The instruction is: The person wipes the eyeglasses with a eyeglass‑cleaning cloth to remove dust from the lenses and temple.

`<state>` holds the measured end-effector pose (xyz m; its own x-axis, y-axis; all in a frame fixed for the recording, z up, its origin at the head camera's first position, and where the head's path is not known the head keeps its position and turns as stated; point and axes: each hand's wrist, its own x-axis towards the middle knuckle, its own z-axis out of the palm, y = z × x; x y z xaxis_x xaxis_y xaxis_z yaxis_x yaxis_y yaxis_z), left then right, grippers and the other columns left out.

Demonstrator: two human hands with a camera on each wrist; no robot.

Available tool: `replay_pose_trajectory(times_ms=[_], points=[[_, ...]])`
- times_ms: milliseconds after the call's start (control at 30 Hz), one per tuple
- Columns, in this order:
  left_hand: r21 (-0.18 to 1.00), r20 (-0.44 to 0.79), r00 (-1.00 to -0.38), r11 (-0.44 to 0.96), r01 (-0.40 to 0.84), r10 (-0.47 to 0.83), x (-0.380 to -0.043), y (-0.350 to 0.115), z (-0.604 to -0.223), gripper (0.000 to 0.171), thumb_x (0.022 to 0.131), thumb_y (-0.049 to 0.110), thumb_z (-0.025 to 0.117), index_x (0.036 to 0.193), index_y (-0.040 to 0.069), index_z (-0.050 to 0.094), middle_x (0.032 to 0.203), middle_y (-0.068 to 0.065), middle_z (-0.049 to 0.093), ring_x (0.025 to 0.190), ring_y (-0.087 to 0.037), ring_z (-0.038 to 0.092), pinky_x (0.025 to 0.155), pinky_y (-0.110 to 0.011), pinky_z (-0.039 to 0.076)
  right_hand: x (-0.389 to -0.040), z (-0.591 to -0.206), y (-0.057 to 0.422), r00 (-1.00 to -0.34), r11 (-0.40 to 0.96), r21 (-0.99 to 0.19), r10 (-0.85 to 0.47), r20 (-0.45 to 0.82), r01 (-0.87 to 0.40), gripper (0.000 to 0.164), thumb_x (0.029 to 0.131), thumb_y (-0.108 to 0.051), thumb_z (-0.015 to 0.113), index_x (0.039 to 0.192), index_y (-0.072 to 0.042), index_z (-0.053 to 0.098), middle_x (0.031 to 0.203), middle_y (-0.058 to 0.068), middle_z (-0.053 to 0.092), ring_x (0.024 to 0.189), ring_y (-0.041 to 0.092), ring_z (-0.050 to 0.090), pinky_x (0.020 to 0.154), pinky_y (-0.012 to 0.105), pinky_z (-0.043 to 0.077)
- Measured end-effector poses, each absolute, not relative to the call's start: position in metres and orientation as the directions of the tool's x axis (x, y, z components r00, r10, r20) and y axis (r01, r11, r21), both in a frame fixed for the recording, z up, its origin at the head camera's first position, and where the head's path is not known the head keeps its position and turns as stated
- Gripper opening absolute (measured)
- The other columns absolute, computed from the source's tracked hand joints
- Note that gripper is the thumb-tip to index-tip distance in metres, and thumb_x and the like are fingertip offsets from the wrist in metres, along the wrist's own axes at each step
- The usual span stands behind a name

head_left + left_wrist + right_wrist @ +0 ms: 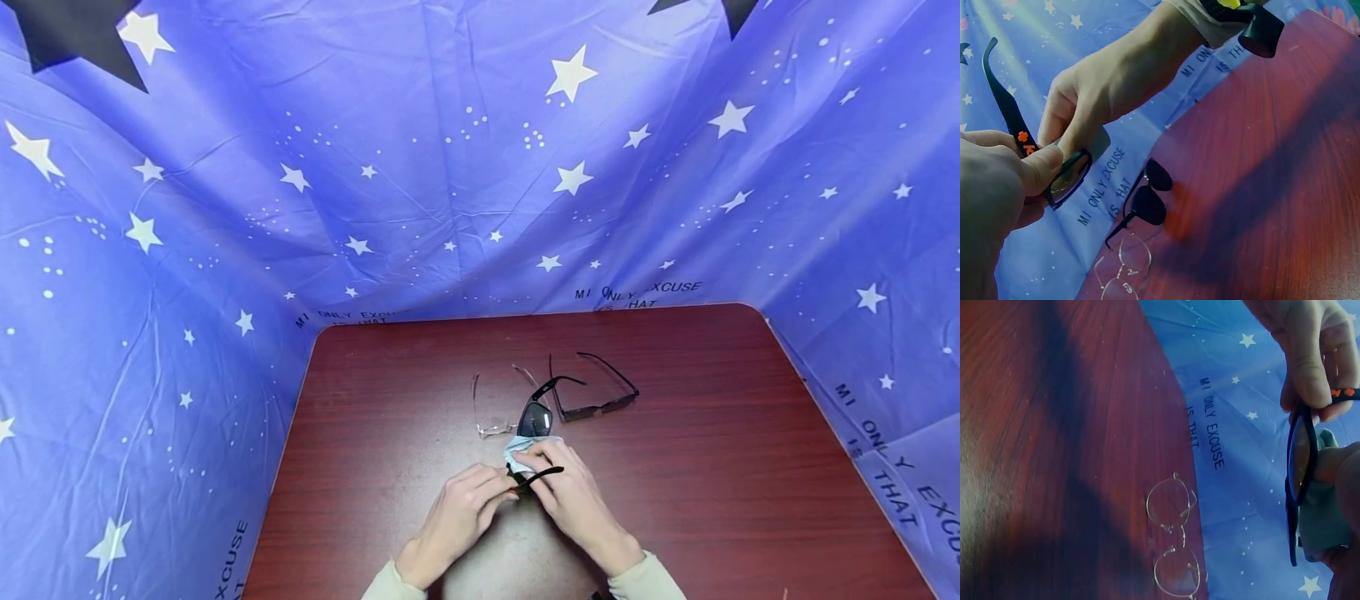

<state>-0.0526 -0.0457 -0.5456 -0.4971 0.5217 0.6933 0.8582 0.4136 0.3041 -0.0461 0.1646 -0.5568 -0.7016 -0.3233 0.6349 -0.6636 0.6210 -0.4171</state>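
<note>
Above the table I hold black-framed sunglasses [536, 420], with orange marks on one temple [1005, 97]. My left hand [461, 512] pinches the frame at one end, near the hinge, thumb on the front. With my right hand [573, 500] I grip a light blue cloth [517, 454] against a lens, the fingers on the lens's inner side in the right wrist view. Part of the frame is hidden behind the cloth and fingers. Just beyond lie thin wire-rimmed glasses [1175, 572] and a second pair of dark sunglasses [1147, 205], both with temples unfolded.
The reddish-brown wooden table [390, 375] has rounded far corners. A blue cloth backdrop [420, 208] with white stars and black lettering surrounds it at the back and both sides. A black device [1261, 31] is strapped on my right wrist.
</note>
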Motion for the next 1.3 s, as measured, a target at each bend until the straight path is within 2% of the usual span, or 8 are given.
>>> replay_pose_trajectory(times_ms=[133, 367, 567, 733, 867, 1000, 1167, 1300], points=[[0.300, 0.702, -0.494, 0.416, 0.859, 0.513, -0.052, -0.046, -0.548, 0.017, 0.101, 0.026, 0.063, 0.102, 0.015, 0.076, 0.100, 0.004, 0.075, 0.089, -0.007, 0.070, 0.085, -0.017, 0.056, -0.042, -0.553, 0.162, -0.710, 0.591, -0.443, -0.350, 0.612, -0.674, 0.033, 0.084, -0.007, 0.076, 0.116, -0.010, 0.077, 0.108, 0.000, 0.066, 0.100, 0.016, 0.061, 0.087, 0.032, 0.048], [0.288, 0.709, -0.495, 0.435, 0.853, 0.502, -0.052, -0.046, -0.549, 0.014, 0.087, 0.017, 0.077, 0.100, 0.016, 0.077, 0.096, 0.007, 0.073, 0.085, -0.007, 0.068, 0.080, -0.017, 0.056, -0.041, -0.546, 0.164, -0.722, 0.460, -0.559, -0.379, 0.579, -0.690, 0.035, 0.085, 0.003, 0.074, 0.117, -0.010, 0.074, 0.112, 0.002, 0.070, 0.105, 0.019, 0.065, 0.097, 0.022, 0.048], [0.271, 0.719, -0.483, 0.438, 0.857, 0.500, -0.051, -0.046, -0.549, 0.008, 0.093, 0.019, 0.072, 0.099, 0.016, 0.076, 0.098, 0.007, 0.072, 0.086, -0.007, 0.068, 0.082, -0.018, 0.056, -0.043, -0.547, 0.163, -0.748, 0.310, -0.682, -0.322, 0.580, -0.663, 0.033, 0.083, 0.011, 0.075, 0.109, -0.009, 0.075, 0.108, 0.005, 0.074, 0.099, 0.021, 0.069, 0.095, 0.015, 0.050], [0.254, 0.726, -0.472, 0.443, 0.860, 0.500, -0.050, -0.046, -0.549, 0.011, 0.088, 0.017, 0.076, 0.099, 0.014, 0.076, 0.099, 0.006, 0.073, 0.086, -0.008, 0.068, 0.082, -0.019, 0.056, -0.046, -0.550, 0.162, -0.734, 0.474, -0.579, -0.260, 0.627, -0.663, 0.027, 0.083, 0.004, 0.075, 0.105, -0.012, 0.074, 0.105, 0.002, 0.066, 0.095, 0.016, 0.059, 0.084, 0.021, 0.048], [0.256, 0.733, -0.465, 0.432, 0.865, 0.496, -0.051, -0.046, -0.548, 0.013, 0.087, 0.015, 0.077, 0.100, 0.014, 0.076, 0.099, 0.005, 0.073, 0.086, -0.008, 0.068, 0.082, -0.018, 0.057, -0.046, -0.552, 0.163, -0.760, 0.580, -0.549, -0.204, 0.617, -0.602, 0.029, 0.083, -0.001, 0.074, 0.109, -0.012, 0.072, 0.112, 0.002, 0.064, 0.100, 0.016, 0.057, 0.086, 0.022, 0.046], [0.262, 0.741, -0.465, 0.428, 0.865, 0.485, -0.051, -0.046, -0.547, 0.010, 0.091, 0.018, 0.074, 0.100, 0.014, 0.076, 0.099, 0.004, 0.074, 0.085, -0.008, 0.069, 0.081, -0.018, 0.057, -0.046, -0.553, 0.163, -0.747, 0.573, -0.538, -0.217, 0.628, -0.619, 0.030, 0.086, 0.000, 0.072, 0.115, -0.009, 0.071, 0.113, 0.003, 0.066, 0.102, 0.018, 0.062, 0.091, 0.022, 0.049], [0.262, 0.737, -0.472, 0.439, 0.860, 0.484, -0.050, -0.045, -0.548, 0.011, 0.088, 0.017, 0.076, 0.099, 0.014, 0.076, 0.098, 0.004, 0.074, 0.085, -0.008, 0.069, 0.081, -0.018, 0.057, -0.046, -0.553, 0.161, -0.690, 0.546, -0.487, -0.258, 0.676, -0.681, 0.024, 0.083, 0.001, 0.073, 0.106, -0.008, 0.074, 0.104, 0.003, 0.065, 0.095, 0.019, 0.062, 0.083, 0.027, 0.052], [0.255, 0.737, -0.473, 0.450, 0.856, 0.482, -0.050, -0.045, -0.550, 0.011, 0.088, 0.016, 0.075, 0.099, 0.014, 0.076, 0.098, 0.005, 0.073, 0.086, -0.009, 0.069, 0.082, -0.018, 0.057, -0.042, -0.549, 0.159, -0.735, 0.479, -0.577, -0.266, 0.623, -0.662, 0.027, 0.080, 0.004, 0.078, 0.104, -0.008, 0.076, 0.101, 0.002, 0.068, 0.094, 0.017, 0.064, 0.085, 0.021, 0.052]])
